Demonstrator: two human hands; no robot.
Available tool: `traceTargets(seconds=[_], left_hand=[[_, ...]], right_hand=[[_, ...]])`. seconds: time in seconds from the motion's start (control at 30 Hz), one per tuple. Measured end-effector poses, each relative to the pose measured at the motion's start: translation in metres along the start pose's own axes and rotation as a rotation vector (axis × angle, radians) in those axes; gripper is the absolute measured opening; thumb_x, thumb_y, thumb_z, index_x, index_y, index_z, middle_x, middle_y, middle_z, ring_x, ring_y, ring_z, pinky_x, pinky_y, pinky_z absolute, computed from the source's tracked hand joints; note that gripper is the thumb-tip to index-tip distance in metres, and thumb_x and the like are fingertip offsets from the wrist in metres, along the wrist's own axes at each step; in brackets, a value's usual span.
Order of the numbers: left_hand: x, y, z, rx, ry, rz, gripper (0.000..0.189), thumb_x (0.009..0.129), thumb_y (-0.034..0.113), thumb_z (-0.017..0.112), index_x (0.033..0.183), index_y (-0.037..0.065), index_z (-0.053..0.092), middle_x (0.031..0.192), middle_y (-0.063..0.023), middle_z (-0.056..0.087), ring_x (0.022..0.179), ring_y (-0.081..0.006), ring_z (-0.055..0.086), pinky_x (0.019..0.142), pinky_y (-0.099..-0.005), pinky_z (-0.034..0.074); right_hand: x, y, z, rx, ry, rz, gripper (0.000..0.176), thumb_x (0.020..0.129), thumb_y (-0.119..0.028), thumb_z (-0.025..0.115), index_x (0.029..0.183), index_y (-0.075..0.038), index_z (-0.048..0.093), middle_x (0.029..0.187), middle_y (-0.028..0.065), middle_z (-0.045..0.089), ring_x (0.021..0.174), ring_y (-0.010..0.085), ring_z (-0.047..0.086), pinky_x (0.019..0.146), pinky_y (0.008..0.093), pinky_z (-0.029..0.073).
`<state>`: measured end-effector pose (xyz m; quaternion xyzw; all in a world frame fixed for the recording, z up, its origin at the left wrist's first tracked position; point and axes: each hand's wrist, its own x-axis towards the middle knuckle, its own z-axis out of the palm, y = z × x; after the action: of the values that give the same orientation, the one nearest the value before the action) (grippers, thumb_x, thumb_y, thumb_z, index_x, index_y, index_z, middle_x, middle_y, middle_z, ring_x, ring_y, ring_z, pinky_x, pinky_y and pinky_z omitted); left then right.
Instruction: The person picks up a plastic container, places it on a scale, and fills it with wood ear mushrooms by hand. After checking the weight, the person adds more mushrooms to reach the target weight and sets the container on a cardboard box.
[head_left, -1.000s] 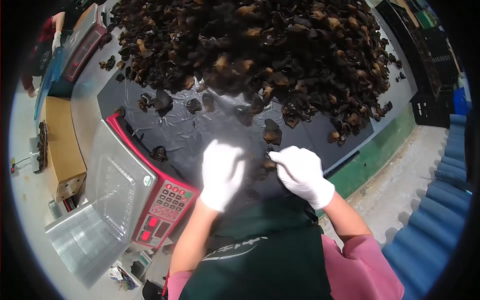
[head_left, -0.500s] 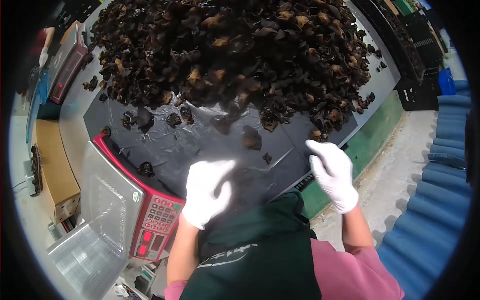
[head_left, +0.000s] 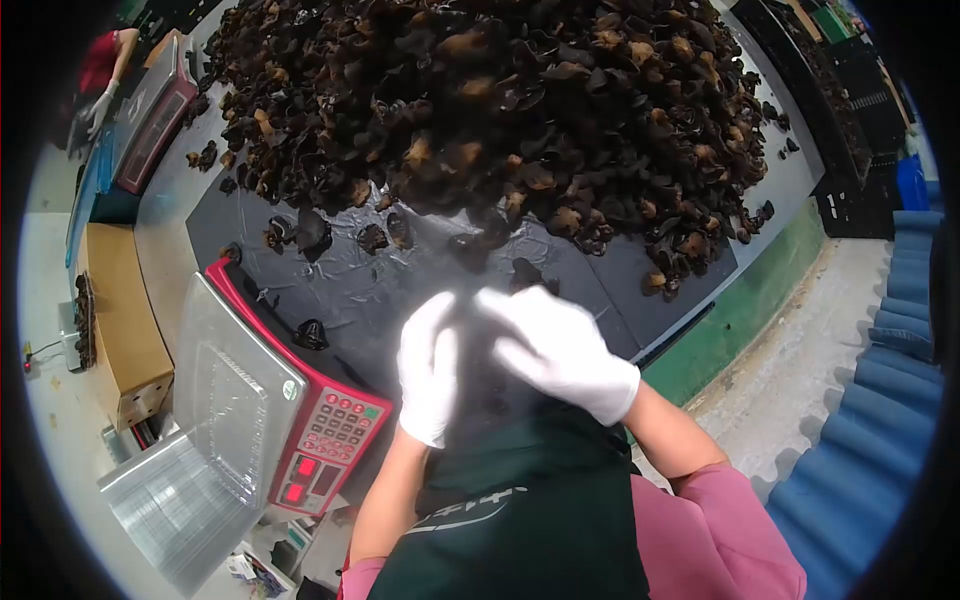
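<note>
My left hand (head_left: 428, 370), in a white glove, is over the near part of the dark sheeted table; its fingers point up and the thumb lies close beside them. My right hand (head_left: 565, 355), gloved too, reaches in from the right with fingers stretched toward the left hand. A narrow gap separates the two hands, and I see nothing held in either. The right fingertips are blurred. Just beyond them lies a dark piece of wood ear mushroom (head_left: 530, 272), partly covered by the hand. Farther back rises a large heap of brown-black wood ear mushrooms (head_left: 480, 130).
Left of my hands stands a red scale (head_left: 330, 440) with a clear plastic tray (head_left: 225, 390) on it. Beyond it are a cardboard box (head_left: 125, 320) and a second scale (head_left: 155, 120). Another person's gloved hand (head_left: 100, 112) shows far left. Black crates (head_left: 855, 200) stand at right.
My right hand has swung left from the table's right edge and come close to the left hand. The left hand's thumb has drawn nearer its fingers. The view has shifted slightly.
</note>
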<state>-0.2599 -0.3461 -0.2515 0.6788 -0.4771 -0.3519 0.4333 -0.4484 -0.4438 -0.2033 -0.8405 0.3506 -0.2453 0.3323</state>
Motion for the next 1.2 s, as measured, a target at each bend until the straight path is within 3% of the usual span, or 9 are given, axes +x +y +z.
traceTargets(seconds=[0.07,0.17,0.4,0.5,0.6,0.73,0.87,0.97,1.2], left_hand=[[0.001,0.002,-0.003,-0.054,-0.020,-0.007,0.046,0.111,0.034,0.044,0.137,0.003,0.064,0.141,-0.0168,0.063,0.131,-0.0333,0.058,0.114,-0.0452,0.041],[-0.001,-0.001,-0.004,-0.026,-0.009,0.036,0.051,0.112,0.038,0.043,0.134,-0.002,0.064,0.132,-0.0149,0.067,0.123,-0.0254,0.063,0.110,-0.0380,0.046],[0.001,-0.004,-0.004,0.055,-0.028,0.075,0.049,0.112,0.036,0.042,0.134,-0.002,0.065,0.134,-0.0155,0.067,0.126,-0.0277,0.063,0.111,-0.0386,0.045],[0.004,-0.004,0.000,0.093,-0.020,0.156,0.039,0.107,0.024,0.045,0.133,0.002,0.065,0.137,-0.0172,0.065,0.128,-0.0357,0.058,0.113,-0.0462,0.042],[0.006,0.003,0.002,0.086,0.012,0.194,0.039,0.107,0.024,0.046,0.132,0.003,0.066,0.135,-0.0166,0.066,0.126,-0.0353,0.059,0.112,-0.0467,0.042],[0.004,0.000,-0.002,0.142,-0.096,0.195,0.044,0.111,0.035,0.043,0.126,0.006,0.071,0.133,-0.0144,0.067,0.124,-0.0327,0.058,0.110,-0.0450,0.041],[0.004,-0.001,-0.001,0.182,-0.121,0.241,0.040,0.109,0.032,0.046,0.121,0.007,0.075,0.129,-0.0128,0.070,0.124,-0.0329,0.057,0.110,-0.0454,0.041],[0.003,-0.002,-0.005,0.186,-0.113,0.264,0.035,0.107,0.027,0.049,0.118,0.007,0.076,0.129,-0.0115,0.071,0.125,-0.0327,0.057,0.111,-0.0456,0.041],[0.000,-0.003,-0.007,0.078,-0.102,0.201,0.033,0.106,0.023,0.051,0.127,0.005,0.071,0.134,-0.0121,0.068,0.128,-0.0317,0.058,0.112,-0.0435,0.042]], right_hand=[[-0.004,-0.008,-0.008,0.106,-0.048,-0.082,0.052,0.084,-0.016,0.075,0.135,-0.010,0.066,0.112,0.0119,0.071,0.092,0.0318,0.071,0.081,0.0402,0.059],[-0.011,0.013,-0.022,0.263,0.187,0.423,0.029,0.091,-0.010,0.072,0.119,-0.004,0.073,0.105,0.0109,0.075,0.090,0.0215,0.073,0.082,0.0325,0.058],[-0.015,0.046,-0.029,0.064,0.192,0.377,0.022,0.093,-0.005,0.066,0.115,-0.004,0.072,0.097,0.0112,0.071,0.089,0.0263,0.070,0.079,0.0349,0.056],[-0.003,0.032,-0.011,-0.247,0.087,0.049,0.030,0.091,-0.005,0.062,0.120,-0.007,0.072,0.101,0.0098,0.072,0.098,0.0308,0.067,0.087,0.0421,0.054],[0.003,0.015,-0.017,0.316,-0.099,-0.065,0.040,0.091,0.000,0.059,0.129,-0.006,0.071,0.121,0.0111,0.073,0.108,0.0289,0.068,0.097,0.0390,0.053],[-0.013,0.040,-0.047,0.351,0.165,0.469,0.027,0.103,0.000,0.049,0.121,0.001,0.070,0.113,0.0139,0.073,0.101,0.0190,0.073,0.090,0.0299,0.057],[-0.040,0.031,-0.023,0.063,-0.027,0.315,0.027,0.094,-0.001,0.060,0.118,-0.005,0.071,0.106,0.0154,0.072,0.091,0.0317,0.073,0.083,0.0355,0.059],[-0.032,0.009,-0.008,0.506,-0.119,0.242,0.032,0.094,0.008,0.055,0.119,-0.001,0.073,0.111,0.0131,0.073,0.094,0.0205,0.073,0.084,0.0325,0.059],[0.061,0.044,0.017,-0.421,0.079,-0.119,0.026,0.087,-0.015,0.070,0.113,-0.012,0.073,0.092,0.0090,0.059,0.079,0.0283,0.063,0.069,0.0399,0.053]])
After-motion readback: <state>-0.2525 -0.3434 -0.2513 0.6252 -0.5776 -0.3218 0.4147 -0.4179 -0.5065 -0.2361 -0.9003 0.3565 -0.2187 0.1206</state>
